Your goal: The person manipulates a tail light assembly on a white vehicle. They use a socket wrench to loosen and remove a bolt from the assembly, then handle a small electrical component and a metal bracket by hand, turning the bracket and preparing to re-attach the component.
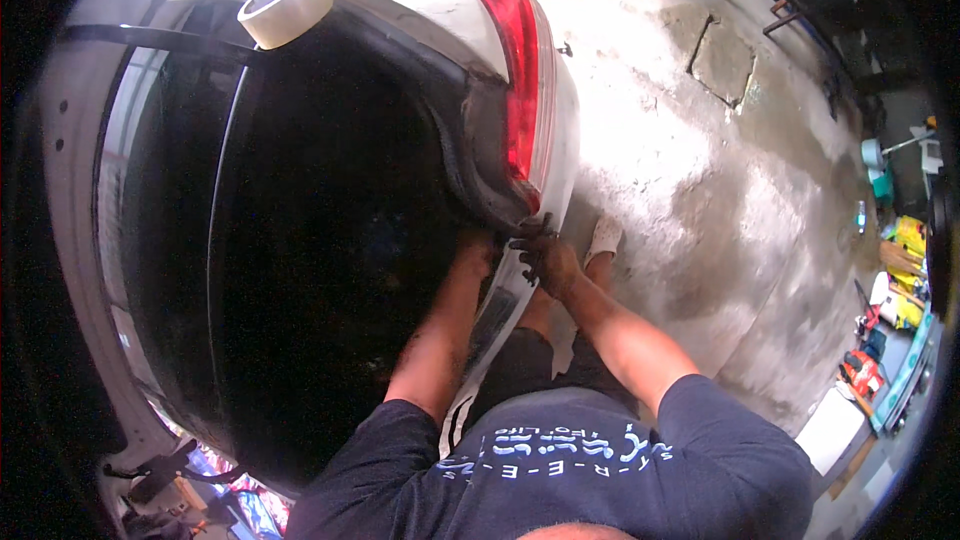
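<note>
I stand at the rear corner of a white car, by its opened tailgate. My right hand (548,260), its fingers darkened, is bent at the top edge of the white bumper (566,150), just below the tip of the red tail light (520,90). Whatever its curled fingers grip is too small and dark to make out. Inside the opening, my left hand (482,245) reaches to the inner side of the same corner; shadow and the trim hide its fingers. Along the opening's edge runs a black rubber seal (455,155).
A roll of pale tape (290,15) rests on the car near the far edge of the opening. The dark cargo space (320,240) lies left. On the right, wet concrete floor (690,180) has a square cover (722,60). Tools and containers (865,372) line the far right.
</note>
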Motion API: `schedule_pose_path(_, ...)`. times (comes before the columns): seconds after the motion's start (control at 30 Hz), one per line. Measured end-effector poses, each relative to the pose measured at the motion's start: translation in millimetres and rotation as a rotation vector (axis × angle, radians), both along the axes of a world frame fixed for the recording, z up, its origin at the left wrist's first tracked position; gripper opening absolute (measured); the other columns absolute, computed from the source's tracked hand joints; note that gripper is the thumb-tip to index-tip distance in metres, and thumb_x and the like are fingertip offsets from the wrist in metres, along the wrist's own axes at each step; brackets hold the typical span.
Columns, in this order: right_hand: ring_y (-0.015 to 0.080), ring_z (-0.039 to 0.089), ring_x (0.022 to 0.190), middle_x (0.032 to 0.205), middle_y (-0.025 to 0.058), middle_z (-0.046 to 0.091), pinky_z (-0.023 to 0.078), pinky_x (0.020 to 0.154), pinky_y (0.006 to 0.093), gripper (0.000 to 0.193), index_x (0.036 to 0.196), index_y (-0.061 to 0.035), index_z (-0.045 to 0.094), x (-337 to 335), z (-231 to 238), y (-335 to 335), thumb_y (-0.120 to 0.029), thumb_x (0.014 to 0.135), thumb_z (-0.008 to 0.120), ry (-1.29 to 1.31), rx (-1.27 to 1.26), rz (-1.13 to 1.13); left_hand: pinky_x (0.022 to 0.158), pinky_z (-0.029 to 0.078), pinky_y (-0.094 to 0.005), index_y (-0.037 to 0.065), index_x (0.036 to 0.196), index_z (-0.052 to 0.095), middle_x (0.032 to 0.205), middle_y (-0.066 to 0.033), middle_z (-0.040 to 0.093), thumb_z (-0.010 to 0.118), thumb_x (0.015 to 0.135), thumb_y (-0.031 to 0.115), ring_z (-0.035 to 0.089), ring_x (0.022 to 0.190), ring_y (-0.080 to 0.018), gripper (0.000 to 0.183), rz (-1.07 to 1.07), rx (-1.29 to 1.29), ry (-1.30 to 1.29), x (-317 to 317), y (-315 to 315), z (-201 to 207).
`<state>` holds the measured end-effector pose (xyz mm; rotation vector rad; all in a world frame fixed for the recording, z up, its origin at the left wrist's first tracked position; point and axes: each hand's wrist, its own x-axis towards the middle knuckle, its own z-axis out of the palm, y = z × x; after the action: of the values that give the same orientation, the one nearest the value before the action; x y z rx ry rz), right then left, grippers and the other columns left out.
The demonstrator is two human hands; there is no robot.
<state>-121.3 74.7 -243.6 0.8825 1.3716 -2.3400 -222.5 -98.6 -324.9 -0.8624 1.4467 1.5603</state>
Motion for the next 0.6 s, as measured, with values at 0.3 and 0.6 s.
schedule_pose_path(0.3,0.0186,0.062,0.077,0.107,0.0084,0.076,0.048,0.057,0.0350,0.032,0.130,-0.0071,0.065,-7,30,0,-0.022,0.105,0.052,-0.240,-0.255,-0.151,0.077,0.051,-0.0436,0.005,0.130,0.067,0.113,-0.0101,0.067,0.067,0.099,0.033,0.062,0.093,-0.0267,0.041,-0.095,-0.024,0.093,6,-4,44)
schedule_pose_path(0.6,0.0201,0.062,0.078,0.110,0.0072,0.078,0.048,0.057,0.0357,0.034,0.132,-0.0102,0.063,-8,16,-8,-0.028,0.109,0.047,-0.130,-0.202,-0.071,0.082,0.051,-0.0436,0.007,0.138,0.062,0.119,-0.0089,0.065,0.066,0.100,0.035,0.061,0.100,-0.0254,0.048,-0.043,0.018,0.134,-4,-13,-10)
